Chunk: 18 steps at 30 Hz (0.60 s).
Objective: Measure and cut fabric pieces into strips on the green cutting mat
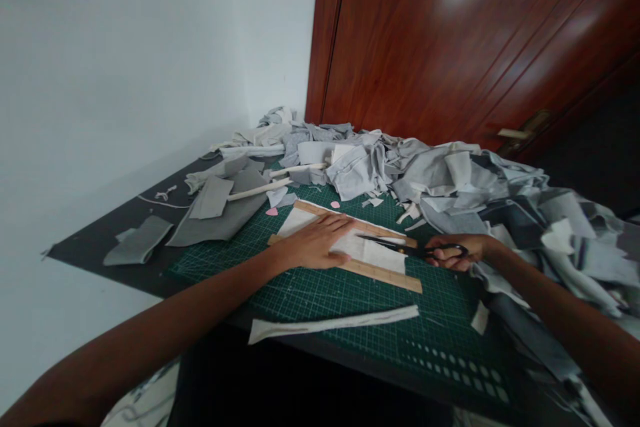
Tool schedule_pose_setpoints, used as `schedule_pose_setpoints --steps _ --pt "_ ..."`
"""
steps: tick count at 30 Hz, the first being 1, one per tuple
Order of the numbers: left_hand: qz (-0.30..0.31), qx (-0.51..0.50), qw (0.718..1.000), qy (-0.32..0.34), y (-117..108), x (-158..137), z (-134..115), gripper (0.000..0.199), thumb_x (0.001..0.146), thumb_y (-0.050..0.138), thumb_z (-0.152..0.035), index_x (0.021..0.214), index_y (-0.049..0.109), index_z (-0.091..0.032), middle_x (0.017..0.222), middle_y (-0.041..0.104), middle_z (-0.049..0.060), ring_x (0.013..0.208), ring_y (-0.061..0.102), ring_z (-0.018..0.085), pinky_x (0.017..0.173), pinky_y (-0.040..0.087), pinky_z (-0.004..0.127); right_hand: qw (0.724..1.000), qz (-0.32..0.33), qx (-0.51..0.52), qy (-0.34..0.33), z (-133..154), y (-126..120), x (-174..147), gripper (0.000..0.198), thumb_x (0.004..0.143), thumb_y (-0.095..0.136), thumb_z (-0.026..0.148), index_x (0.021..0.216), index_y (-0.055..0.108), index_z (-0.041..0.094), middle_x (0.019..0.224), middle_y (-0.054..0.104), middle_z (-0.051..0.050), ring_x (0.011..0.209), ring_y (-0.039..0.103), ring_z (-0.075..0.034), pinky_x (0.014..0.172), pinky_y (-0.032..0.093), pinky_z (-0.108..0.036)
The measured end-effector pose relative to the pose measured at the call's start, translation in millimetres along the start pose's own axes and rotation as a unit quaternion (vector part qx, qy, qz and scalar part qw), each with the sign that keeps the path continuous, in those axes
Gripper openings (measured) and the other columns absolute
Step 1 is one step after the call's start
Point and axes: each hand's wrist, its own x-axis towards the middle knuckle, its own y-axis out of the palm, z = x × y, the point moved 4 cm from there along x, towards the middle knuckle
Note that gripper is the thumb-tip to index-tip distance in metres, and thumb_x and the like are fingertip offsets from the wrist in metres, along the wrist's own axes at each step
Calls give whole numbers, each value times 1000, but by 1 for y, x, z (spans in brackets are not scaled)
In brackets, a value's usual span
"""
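Observation:
A piece of white fabric [373, 251] lies on the green cutting mat [300, 293], with one wooden ruler [383, 275] along its near side and another wooden ruler [310, 207] along its far side. My left hand [320, 241] rests flat across the fabric, fingers stretched toward the far ruler. In my right hand [457, 252] is a pair of black-handled scissors [400, 247], fingers wrapped round the handles. The scissors' blades point left over the fabric; whether they touch it I cannot tell.
A long fabric strip [335, 323] lies at the mat's near edge. Heaped grey and white scraps [360, 163] line the back and right. Grey pieces [140, 240] lie on the dark table at left. Two pink chalk-like pieces [271, 211] sit beyond my left hand. A wooden door [425, 47] stands behind.

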Motion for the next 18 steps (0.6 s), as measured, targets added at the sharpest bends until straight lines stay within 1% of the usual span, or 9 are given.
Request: schedule_pose_setpoints --steps 5,11,15,18 --pt "-5 8 1000 6 1 0 1 73 101 58 -50 159 32 -13 162 43 18 152 37 32 128 22 47 1000 -8 -5 9 -1 -1 1 43 91 73 54 92 53 17 55 33 14 37 16 0 29 21 -9" --pt "-4 5 1000 3 1 0 1 72 100 59 -49 157 34 -12 162 43 19 152 37 33 128 23 47 1000 -8 -14 19 -1 -2 0 46 89 73 59 93 53 17 57 35 12 38 19 -1 31 21 -10" --pt "-8 -8 1000 0 -1 0 -1 72 99 61 -48 157 34 -15 162 44 18 152 37 32 128 23 48 999 -9 -24 24 -2 -3 0 44 91 73 55 94 54 16 57 36 12 38 20 0 33 20 -10" --pt "-4 -17 1000 -4 -1 0 -1 73 98 60 -48 158 33 -15 162 43 18 153 37 33 128 23 48 999 -3 -35 21 -1 -2 0 43 90 74 55 94 52 17 58 34 12 39 19 0 34 19 -9"
